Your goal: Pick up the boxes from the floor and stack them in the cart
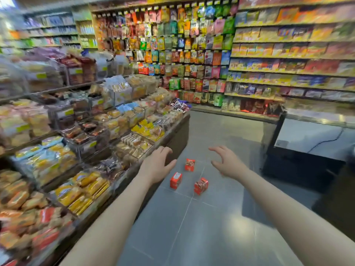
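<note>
Left hand point(157, 162): outstretched, fingers loosely spread, holding nothing.
Right hand point(227, 163): outstretched, fingers splayed and slightly hooked, holding nothing.
Red boxes, three, on the grey tiled floor point(201, 227) between and below the hands: left box point(175, 180), right box point(201, 185), far box point(189, 164). None touched.
Snack display rack point(76, 141): beside the boxes, to the left.
Wall shelves point(192, 54): beyond.
Cart: not in view.
Progress: apparently none; all three boxes remain to be lifted and stacked.

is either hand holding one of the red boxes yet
No, the three small red cardboard boxes sit on the grey tiled floor, while the left hand and right hand reach out empty.
</note>
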### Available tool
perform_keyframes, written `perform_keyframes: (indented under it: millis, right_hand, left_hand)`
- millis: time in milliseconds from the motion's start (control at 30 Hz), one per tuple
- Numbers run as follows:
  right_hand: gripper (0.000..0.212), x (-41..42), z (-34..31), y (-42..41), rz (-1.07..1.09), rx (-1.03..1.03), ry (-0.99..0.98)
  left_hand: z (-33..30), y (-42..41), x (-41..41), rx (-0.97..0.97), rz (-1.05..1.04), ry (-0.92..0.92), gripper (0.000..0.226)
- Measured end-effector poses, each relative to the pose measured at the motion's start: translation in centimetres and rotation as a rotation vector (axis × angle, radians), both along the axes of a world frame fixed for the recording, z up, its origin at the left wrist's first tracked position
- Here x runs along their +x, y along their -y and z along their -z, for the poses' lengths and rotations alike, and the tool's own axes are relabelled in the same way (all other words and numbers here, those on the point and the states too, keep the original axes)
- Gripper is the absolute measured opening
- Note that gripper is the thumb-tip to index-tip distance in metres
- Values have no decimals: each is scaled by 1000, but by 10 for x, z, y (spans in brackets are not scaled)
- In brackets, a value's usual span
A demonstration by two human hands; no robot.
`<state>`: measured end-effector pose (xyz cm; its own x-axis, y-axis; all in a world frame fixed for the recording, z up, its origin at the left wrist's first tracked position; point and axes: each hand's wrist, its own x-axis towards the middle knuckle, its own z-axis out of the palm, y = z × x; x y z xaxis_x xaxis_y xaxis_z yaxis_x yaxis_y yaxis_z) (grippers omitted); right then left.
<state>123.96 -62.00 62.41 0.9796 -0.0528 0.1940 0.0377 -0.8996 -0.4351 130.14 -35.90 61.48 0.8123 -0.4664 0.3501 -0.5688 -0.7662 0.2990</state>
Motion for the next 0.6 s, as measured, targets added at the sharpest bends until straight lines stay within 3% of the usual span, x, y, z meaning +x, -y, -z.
perform_keyframes:
  millis: [600]
  right_hand:
    - [47,183,52,182,383,105,-122]
  left_hand:
    - [58,210,300,66,310,-166,47]
